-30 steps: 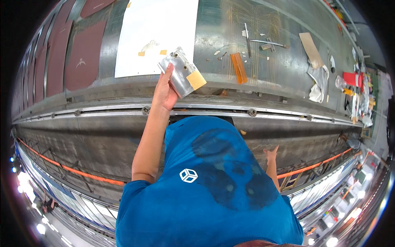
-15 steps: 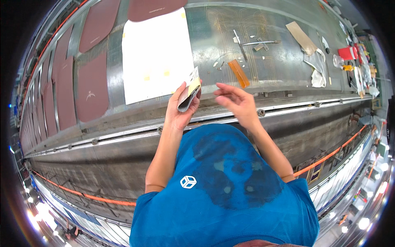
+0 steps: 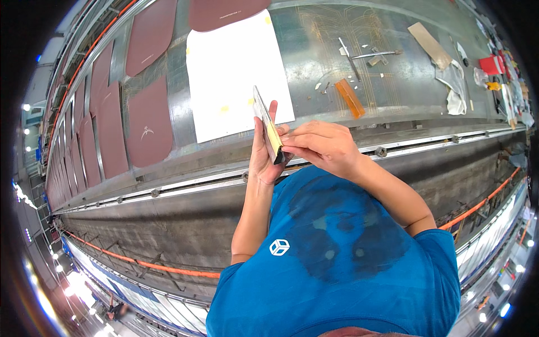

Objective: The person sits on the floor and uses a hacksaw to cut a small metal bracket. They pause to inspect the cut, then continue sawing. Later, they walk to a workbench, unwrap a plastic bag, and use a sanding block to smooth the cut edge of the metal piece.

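Note:
My left hand [image 3: 262, 161] grips a slim, flat piece with a yellow strip [image 3: 274, 137], grey on one face and dark at the near end. It is tilted on edge above the table's near rim, and its exact kind is not clear. The fingertips of my right hand [image 3: 328, 146] are pinched together at the near end of the yellow strip, against the piece. Whether they have hold of a loose edge is too small to see. Just beyond my hands lies a large white sheet [image 3: 238, 73] with small yellow tabs. To its right rests an amber-orange block [image 3: 349, 98].
Maroon panels [image 3: 150, 121] are laid out along the left of the metal table. Slender tools [image 3: 349, 59] and small scraps lie beyond the block. Farther right are a tan strip [image 3: 429, 45], a pale cloth [image 3: 452, 84] and a red container [image 3: 492, 65]. A metal rail [image 3: 415, 144] borders the table.
My right hand has come left from apart and now touches the piece. In my left hand, the piece has turned more edge-on. The whole view has shifted slightly.

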`<state>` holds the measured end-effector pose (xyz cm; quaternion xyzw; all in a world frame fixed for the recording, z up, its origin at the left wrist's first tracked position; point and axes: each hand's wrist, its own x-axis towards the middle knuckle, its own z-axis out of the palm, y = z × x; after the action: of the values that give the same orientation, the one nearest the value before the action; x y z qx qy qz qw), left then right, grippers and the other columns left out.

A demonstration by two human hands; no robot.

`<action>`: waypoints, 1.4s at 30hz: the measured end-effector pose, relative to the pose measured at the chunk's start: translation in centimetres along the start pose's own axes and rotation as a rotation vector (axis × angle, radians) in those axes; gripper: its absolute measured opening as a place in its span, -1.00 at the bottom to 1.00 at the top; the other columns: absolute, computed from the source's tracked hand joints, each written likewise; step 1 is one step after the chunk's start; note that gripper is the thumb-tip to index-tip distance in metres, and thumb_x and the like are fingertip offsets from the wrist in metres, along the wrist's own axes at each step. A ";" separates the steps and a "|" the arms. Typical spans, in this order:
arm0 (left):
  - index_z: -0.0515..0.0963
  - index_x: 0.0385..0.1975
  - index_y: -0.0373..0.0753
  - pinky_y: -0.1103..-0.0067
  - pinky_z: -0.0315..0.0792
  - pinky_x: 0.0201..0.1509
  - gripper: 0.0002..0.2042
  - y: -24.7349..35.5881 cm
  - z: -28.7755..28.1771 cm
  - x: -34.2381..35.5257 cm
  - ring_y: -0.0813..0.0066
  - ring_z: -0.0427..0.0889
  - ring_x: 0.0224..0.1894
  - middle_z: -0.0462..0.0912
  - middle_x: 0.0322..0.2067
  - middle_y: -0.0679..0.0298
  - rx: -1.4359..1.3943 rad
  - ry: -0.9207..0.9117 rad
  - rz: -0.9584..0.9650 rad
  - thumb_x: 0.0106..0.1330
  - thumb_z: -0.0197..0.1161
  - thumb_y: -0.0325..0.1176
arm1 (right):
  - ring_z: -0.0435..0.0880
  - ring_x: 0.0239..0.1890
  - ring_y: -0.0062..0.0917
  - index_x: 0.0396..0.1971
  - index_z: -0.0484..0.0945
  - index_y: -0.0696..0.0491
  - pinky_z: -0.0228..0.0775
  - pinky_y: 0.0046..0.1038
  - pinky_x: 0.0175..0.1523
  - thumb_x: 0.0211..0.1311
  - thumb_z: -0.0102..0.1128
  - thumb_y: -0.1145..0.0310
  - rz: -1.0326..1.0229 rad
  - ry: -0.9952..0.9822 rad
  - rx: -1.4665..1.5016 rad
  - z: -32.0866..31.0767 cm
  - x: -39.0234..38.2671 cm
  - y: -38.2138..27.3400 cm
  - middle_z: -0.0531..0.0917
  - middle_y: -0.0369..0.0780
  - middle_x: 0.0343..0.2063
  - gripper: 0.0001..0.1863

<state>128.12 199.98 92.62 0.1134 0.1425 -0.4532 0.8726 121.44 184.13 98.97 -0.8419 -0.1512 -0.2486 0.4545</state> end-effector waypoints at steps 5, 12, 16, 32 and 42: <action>0.15 0.37 -0.15 0.63 0.59 -0.31 -0.33 -1.5 3.6 -0.2 0.50 0.66 -0.29 0.63 -0.28 0.21 0.256 0.224 0.042 0.41 0.05 0.15 | 0.68 -0.30 -0.34 -0.35 0.58 0.11 0.55 -0.40 -0.23 0.03 0.38 0.46 -0.155 -0.067 0.008 -0.1 0.7 0.1 0.67 -0.21 -0.32 -0.82; 0.52 -0.09 -0.23 0.54 0.69 -0.33 -0.59 -2.5 1.2 -1.7 0.47 0.72 -0.38 0.68 -0.31 0.21 0.021 0.138 -0.240 0.47 0.03 0.04 | 0.59 -0.38 -0.37 -0.42 0.47 0.08 0.51 -0.43 -0.30 -0.04 0.31 0.41 -0.353 -0.328 -0.054 -3.1 2.9 0.9 0.53 -0.24 -0.45 -0.80; 0.50 -0.04 -0.23 0.60 0.63 -0.46 -0.59 -3.4 2.6 -2.1 0.54 0.68 -0.48 0.65 -0.41 0.28 0.044 0.119 -0.219 0.47 0.03 0.03 | 0.55 -0.39 -0.39 -0.47 0.44 0.06 0.50 -0.44 -0.30 -0.03 0.24 0.34 -0.419 -0.393 -0.094 -4.0 3.7 0.9 0.46 -0.28 -0.49 -0.82; 0.32 0.26 -0.05 0.52 0.26 -0.41 -0.34 0.6 0.0 -0.9 0.49 0.37 -0.56 0.41 -0.63 0.33 0.582 -0.211 0.688 0.33 -0.06 0.30 | 0.65 -0.19 -0.56 -0.12 0.69 0.10 0.54 -0.48 -0.09 0.18 0.38 0.28 0.750 -0.343 0.671 -1.5 0.3 -3.2 0.66 -0.21 -0.16 -0.69; 0.40 -0.48 -0.21 0.58 0.20 -0.43 -0.63 1.4 1.4 0.4 0.54 0.32 -0.73 0.45 -0.76 0.28 0.898 -0.521 0.820 0.47 -0.05 -0.06 | 0.67 -0.23 -0.58 -0.26 0.74 0.12 0.50 -0.54 -0.11 0.13 0.40 0.39 0.856 -0.369 0.729 -0.7 -1.5 -3.2 0.72 -0.23 -0.30 -0.81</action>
<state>129.70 200.07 93.87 0.3980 -0.3308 -0.1122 0.8483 118.47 185.20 100.71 -0.6468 0.0497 0.1756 0.7405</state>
